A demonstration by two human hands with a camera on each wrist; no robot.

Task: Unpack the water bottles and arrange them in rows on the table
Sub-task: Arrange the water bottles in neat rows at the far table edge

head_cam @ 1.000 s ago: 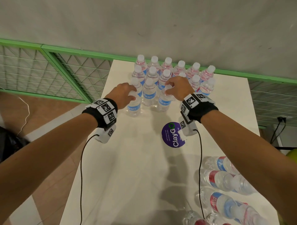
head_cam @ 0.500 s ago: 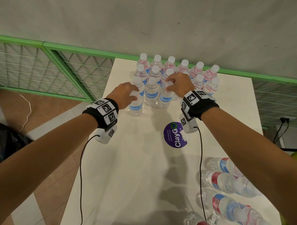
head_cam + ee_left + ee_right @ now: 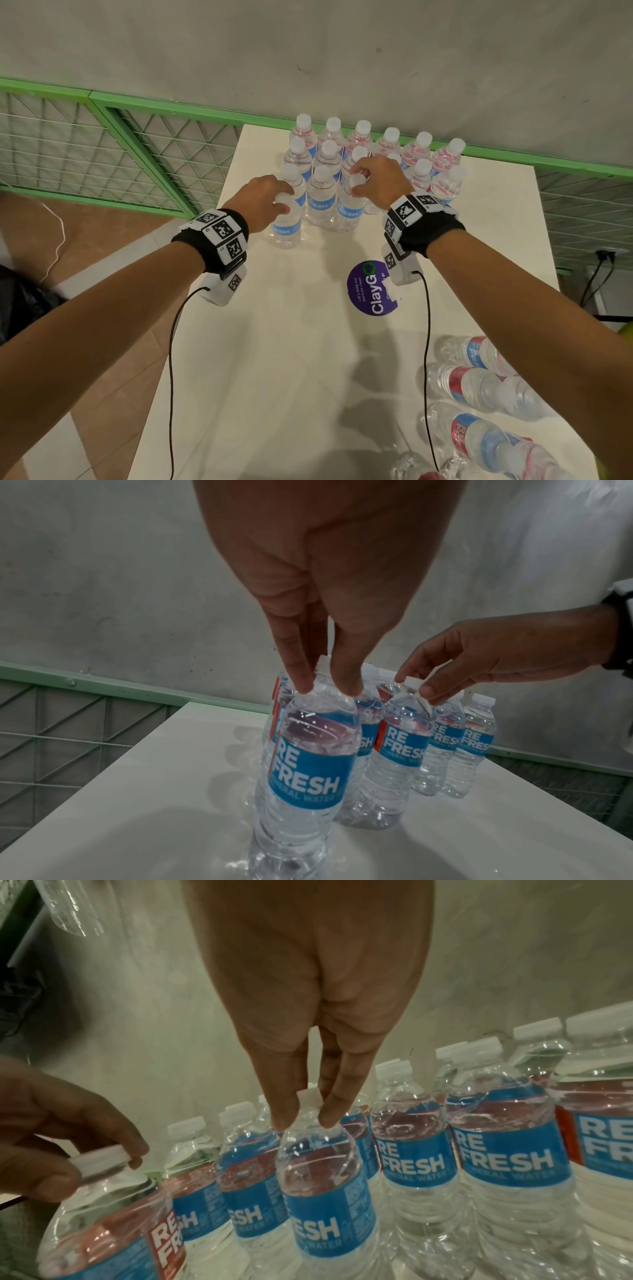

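Note:
Several clear water bottles with blue labels stand in rows [image 3: 359, 147] at the far end of the white table [image 3: 291, 359]. My left hand [image 3: 263, 200] pinches the cap of the nearest left bottle [image 3: 286, 222], which stands on the table; the left wrist view shows that bottle [image 3: 308, 764] with fingertips [image 3: 303, 680] round its neck. My right hand [image 3: 376, 181] pinches the cap of a front-row bottle [image 3: 349, 209], seen in the right wrist view as a bottle [image 3: 325, 1185] with fingertips [image 3: 329, 1115] on its cap. Several more bottles [image 3: 486, 387] lie on their sides at the near right.
A round purple sticker [image 3: 371, 287] marks the table's middle. A green wire-mesh railing [image 3: 102, 150] runs behind and to the left, below a grey wall. The table's left edge drops to a brown tiled floor [image 3: 113, 394]. Cables hang from both wrist cameras.
My right hand has slid its bottle forward into the front row beside the others. My left hand keeps its hold on the left bottle, barely shifting.

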